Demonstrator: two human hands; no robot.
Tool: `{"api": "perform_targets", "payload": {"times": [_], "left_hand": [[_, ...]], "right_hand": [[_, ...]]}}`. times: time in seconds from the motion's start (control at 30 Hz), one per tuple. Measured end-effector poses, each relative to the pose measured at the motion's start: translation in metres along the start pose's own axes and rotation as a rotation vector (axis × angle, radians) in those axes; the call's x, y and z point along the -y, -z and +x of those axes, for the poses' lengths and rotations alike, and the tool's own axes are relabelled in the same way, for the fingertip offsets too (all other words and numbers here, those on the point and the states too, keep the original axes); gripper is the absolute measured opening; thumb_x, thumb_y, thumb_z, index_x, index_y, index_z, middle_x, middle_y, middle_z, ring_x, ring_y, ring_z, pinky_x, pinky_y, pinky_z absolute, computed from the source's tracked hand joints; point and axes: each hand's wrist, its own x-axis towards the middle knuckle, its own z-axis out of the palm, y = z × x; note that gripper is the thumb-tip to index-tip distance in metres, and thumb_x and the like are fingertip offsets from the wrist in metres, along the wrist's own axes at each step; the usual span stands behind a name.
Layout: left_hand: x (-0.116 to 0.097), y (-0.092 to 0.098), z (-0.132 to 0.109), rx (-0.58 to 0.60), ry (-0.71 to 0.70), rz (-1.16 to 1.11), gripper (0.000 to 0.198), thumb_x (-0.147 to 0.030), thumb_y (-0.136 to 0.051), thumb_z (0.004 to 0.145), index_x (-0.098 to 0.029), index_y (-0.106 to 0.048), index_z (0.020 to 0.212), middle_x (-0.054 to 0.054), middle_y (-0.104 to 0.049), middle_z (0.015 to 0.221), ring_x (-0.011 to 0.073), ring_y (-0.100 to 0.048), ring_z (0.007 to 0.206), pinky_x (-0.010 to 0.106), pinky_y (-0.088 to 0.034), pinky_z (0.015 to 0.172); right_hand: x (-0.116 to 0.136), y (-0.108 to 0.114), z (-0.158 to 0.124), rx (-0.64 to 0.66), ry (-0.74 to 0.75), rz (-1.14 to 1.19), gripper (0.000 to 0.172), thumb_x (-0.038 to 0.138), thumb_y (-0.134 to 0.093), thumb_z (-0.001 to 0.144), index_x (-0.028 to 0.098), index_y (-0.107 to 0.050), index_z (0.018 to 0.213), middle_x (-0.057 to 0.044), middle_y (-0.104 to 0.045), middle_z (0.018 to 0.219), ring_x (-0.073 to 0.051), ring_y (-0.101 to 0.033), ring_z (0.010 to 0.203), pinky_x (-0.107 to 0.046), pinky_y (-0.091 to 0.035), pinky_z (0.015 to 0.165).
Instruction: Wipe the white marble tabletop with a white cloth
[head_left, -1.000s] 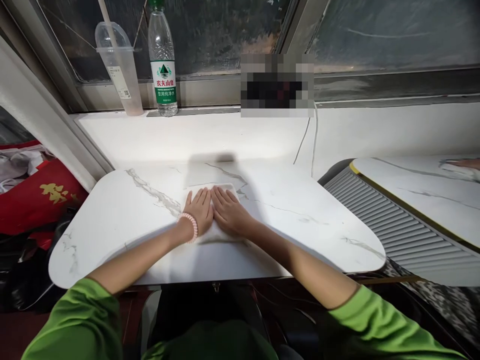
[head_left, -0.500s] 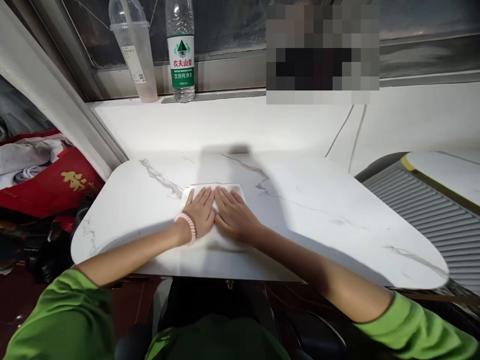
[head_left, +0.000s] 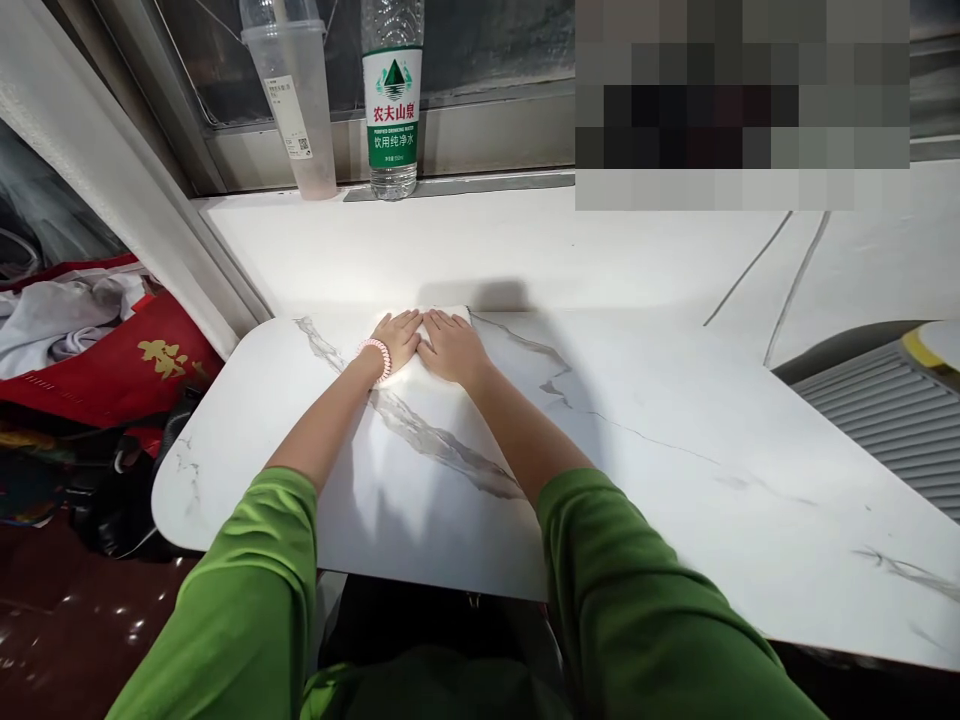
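Both of my hands lie flat, side by side, on a white cloth (head_left: 409, 373) at the far edge of the white marbled table (head_left: 645, 470). My left hand (head_left: 397, 338), with a pink coil band on its wrist, has its fingers stretched out together. My right hand (head_left: 450, 345) presses down beside it, fingers also extended. The cloth is mostly hidden under my hands; only a pale strip shows around them. My green sleeves reach forward over the table.
A water bottle (head_left: 391, 110) with a green label and a lidded plastic cup (head_left: 296, 100) stand on the window sill (head_left: 525, 250). Red bags and cloth (head_left: 112, 370) are piled at the left. Two cables (head_left: 780, 270) run down the sill. A ribbed grey surface (head_left: 892, 420) lies at the right.
My two hands have slid the cloth away from me, from the table's middle to its far edge by the sill. My arms are stretched farther and the view has leaned forward.
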Motion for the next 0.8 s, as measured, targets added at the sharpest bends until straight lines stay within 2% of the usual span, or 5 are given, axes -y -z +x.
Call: {"api": "perform_targets", "payload": {"times": [0.2,0.47,0.57,0.67,0.8], "left_hand": [[-0.019,0.000,-0.037,-0.011,0.011,0.017,0.055,-0.020,-0.025,0.101,-0.005,-0.032,0.153,0.013,-0.030,0.162,0.0229,-0.025,0.151,0.046,-0.017,0.124],[-0.069,-0.003,-0.179,-0.119,-0.126,-0.010,0.054,-0.025,-0.022,0.102,-0.005,-0.036,0.151,0.016,-0.036,0.159,0.0262,-0.028,0.150,0.050,-0.019,0.124],[-0.081,-0.001,-0.219,-0.127,-0.136,-0.021,0.054,-0.026,-0.022,0.103,-0.006,-0.035,0.151,0.016,-0.036,0.159,0.0257,-0.026,0.150,0.050,-0.017,0.125],[-0.081,0.003,-0.231,-0.104,-0.124,-0.032,0.054,-0.025,-0.023,0.102,-0.004,-0.036,0.151,0.016,-0.037,0.158,0.0258,-0.026,0.150,0.050,-0.017,0.125],[-0.058,0.005,-0.208,-0.049,-0.058,-0.045,0.056,-0.024,-0.024,0.100,-0.002,-0.038,0.150,0.017,-0.037,0.157,0.0260,-0.027,0.150,0.049,-0.018,0.125]], "right_hand": [[0.010,0.010,-0.033,-0.002,0.067,-0.014,0.058,0.024,-0.032,0.096,-0.006,-0.042,0.145,-0.023,-0.043,0.152,-0.031,-0.040,0.142,-0.047,-0.027,0.118],[0.072,0.040,-0.160,-0.071,0.160,-0.024,0.058,0.025,-0.031,0.098,-0.008,-0.044,0.144,-0.026,-0.045,0.150,-0.033,-0.039,0.143,-0.051,-0.030,0.118],[0.095,0.048,-0.192,-0.078,0.193,-0.032,0.059,0.026,-0.032,0.097,-0.008,-0.043,0.144,-0.027,-0.044,0.150,-0.036,-0.036,0.144,-0.054,-0.030,0.118],[0.106,0.050,-0.196,-0.050,0.201,-0.021,0.061,0.027,-0.034,0.095,-0.009,-0.044,0.143,-0.028,-0.046,0.149,-0.037,-0.037,0.143,-0.055,-0.031,0.118],[0.106,0.040,-0.161,-0.024,0.205,-0.004,0.061,0.027,-0.034,0.094,-0.009,-0.046,0.142,-0.028,-0.046,0.148,-0.037,-0.040,0.141,-0.053,-0.029,0.118]]}}
